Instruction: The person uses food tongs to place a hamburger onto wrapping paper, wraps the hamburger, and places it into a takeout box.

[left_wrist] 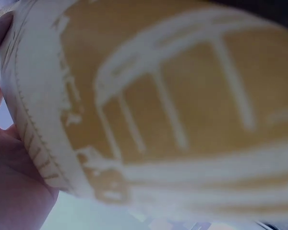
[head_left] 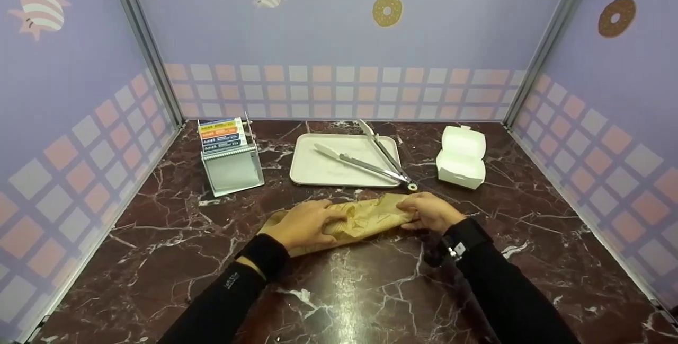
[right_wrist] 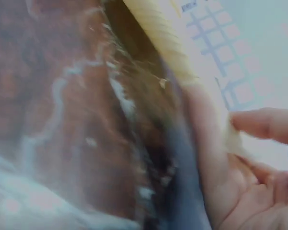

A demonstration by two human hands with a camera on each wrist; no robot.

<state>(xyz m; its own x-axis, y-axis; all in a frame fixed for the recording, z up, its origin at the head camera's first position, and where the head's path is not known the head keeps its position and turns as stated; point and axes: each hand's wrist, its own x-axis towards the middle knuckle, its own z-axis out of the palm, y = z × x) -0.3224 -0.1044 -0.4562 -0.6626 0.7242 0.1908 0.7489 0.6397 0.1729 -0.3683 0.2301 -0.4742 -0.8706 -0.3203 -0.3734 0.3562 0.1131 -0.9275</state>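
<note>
A long, crumpled piece of yellow-brown printed paper [head_left: 373, 219] is folded over lengthwise near the middle of the table. Whether anything lies inside it cannot be seen. My left hand [head_left: 307, 226] grips its left part, thumb on the near side. At the right end my right hand [head_left: 431, 212] pinches the paper between thumb and fingers. In the left wrist view the paper [left_wrist: 182, 100] fills most of the picture, its brown and white print blurred, with my left hand [left_wrist: 21, 175] at the edge. In the right wrist view my right hand [right_wrist: 254, 182] holds the paper's edge [right_wrist: 170, 40].
Behind the paper is a white tray [head_left: 307, 169] with metal tongs [head_left: 371, 166] lying across it. An open white clamshell box [head_left: 462, 158] stands at the right. At the left a holder [head_left: 233, 172] carries several small coloured boxes [head_left: 220, 134]. Patterned walls [head_left: 339, 31] enclose the table.
</note>
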